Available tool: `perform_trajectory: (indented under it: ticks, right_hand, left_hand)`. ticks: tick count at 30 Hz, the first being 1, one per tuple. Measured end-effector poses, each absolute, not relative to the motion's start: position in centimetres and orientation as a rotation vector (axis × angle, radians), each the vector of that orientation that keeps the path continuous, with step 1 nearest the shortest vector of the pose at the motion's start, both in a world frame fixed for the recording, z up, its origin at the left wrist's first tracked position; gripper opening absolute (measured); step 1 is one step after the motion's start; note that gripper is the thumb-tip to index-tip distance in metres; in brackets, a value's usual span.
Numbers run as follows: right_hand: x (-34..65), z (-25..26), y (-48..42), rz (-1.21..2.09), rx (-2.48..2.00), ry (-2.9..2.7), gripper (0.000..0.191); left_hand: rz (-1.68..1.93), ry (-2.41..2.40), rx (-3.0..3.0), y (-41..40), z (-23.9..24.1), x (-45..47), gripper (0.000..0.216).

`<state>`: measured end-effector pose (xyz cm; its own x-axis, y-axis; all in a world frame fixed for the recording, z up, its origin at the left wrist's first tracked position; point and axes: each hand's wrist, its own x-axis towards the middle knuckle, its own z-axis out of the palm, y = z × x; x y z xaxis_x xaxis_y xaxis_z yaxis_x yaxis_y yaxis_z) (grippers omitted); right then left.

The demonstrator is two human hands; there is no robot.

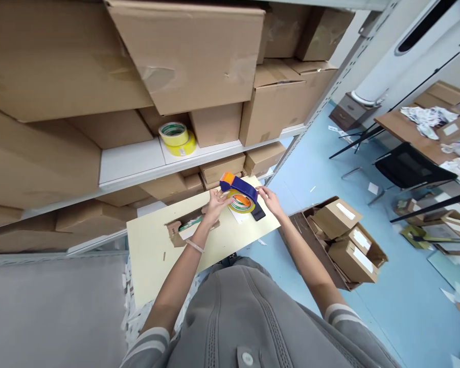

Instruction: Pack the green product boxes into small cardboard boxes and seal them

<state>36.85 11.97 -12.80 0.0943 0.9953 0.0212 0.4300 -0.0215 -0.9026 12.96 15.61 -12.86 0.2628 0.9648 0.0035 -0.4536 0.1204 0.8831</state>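
Hands: both of ours are up at the far end of the bench, close together, over the tape.
Left hand: our left hand (216, 205) reaches in from the near left, its fingers (224, 198) spread against the side of the tape dispenser (238, 185). Cannot tell if they grip or only touch.
Right hand: our right hand (270, 199) comes in from the right, its fingers (261, 191) on the dispenser's blue end. Narrow curl, but we cannot tell how firm.
Step in hand: we have both hands on the dispenser, held just above the bench (153, 260).
Dispenser: blue body, orange end, yellow tape roll (240, 203) loaded, tilted, near the bench's far edge.
Under it: a sheet of white paper (236, 215) and a dark flat object (258, 212), maybe a phone, just under our right hand.
Beside it: an open cardboard carton (187, 228) lies on the bench near our left hand.
Rest: cardboard cartons (187, 56) and two yellow tape rolls (176, 138) on a white metal shelf (130, 168); low open box of parcels (310, 235) on the blue floor (310, 153) to our right.
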Motion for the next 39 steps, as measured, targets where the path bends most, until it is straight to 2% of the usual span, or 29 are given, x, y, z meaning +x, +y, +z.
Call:
perform_trajectory:
  ticks: [5, 8, 13, 18, 24, 27, 34, 37, 39]
  right_hand:
    - [38.7, -21.2, 10.1, 0.852, -2.122, -1.752, 0.036]
    - [37.9, -24.6, 9.6, 0.909, -2.163, -1.798, 0.038]
    - [37.5, -27.1, 10.1, 0.965, -2.197, -1.795, 0.039]
    - [37.9, -27.2, 10.3, 0.965, -2.221, -1.762, 0.039]
    - [39.3, -23.4, 11.0, 0.664, -1.958, -1.552, 0.034]
    - [38.8, -19.0, 12.7, 0.700, -1.742, -1.489, 0.032]
    - [30.6, -6.7, 15.9, 1.197, -1.146, -1.479, 0.045]
    - [26.7, -4.5, 16.1, 1.559, -1.054, -1.418, 0.056]
    - [24.4, -3.9, 16.0, 1.734, -1.003, -1.388, 0.056]
  left_hand:
    - [1.198, 0.775, 0.911, 16.4, -14.1, 12.5, 0.069]
    - [1.178, 0.812, 0.945, 16.7, -14.4, 11.7, 0.068]
    - [1.175, 0.906, 0.915, 16.3, -14.6, 11.3, 0.068]
    - [1.188, 0.948, 0.878, 16.0, -14.3, 11.0, 0.069]
    - [1.183, 0.896, 0.920, 16.7, -13.5, 10.1, 0.068]
    - [1.183, 0.860, 0.931, 17.1, -13.0, 10.2, 0.070]
    - [1.237, 0.789, 0.995, 16.0, -9.1, 8.2, 0.070]
    - [1.295, 0.797, 1.036, 14.4, -7.2, 5.4, 0.071]
    - [1.351, 0.811, 1.052, 13.0, -6.3, 3.4, 0.070]
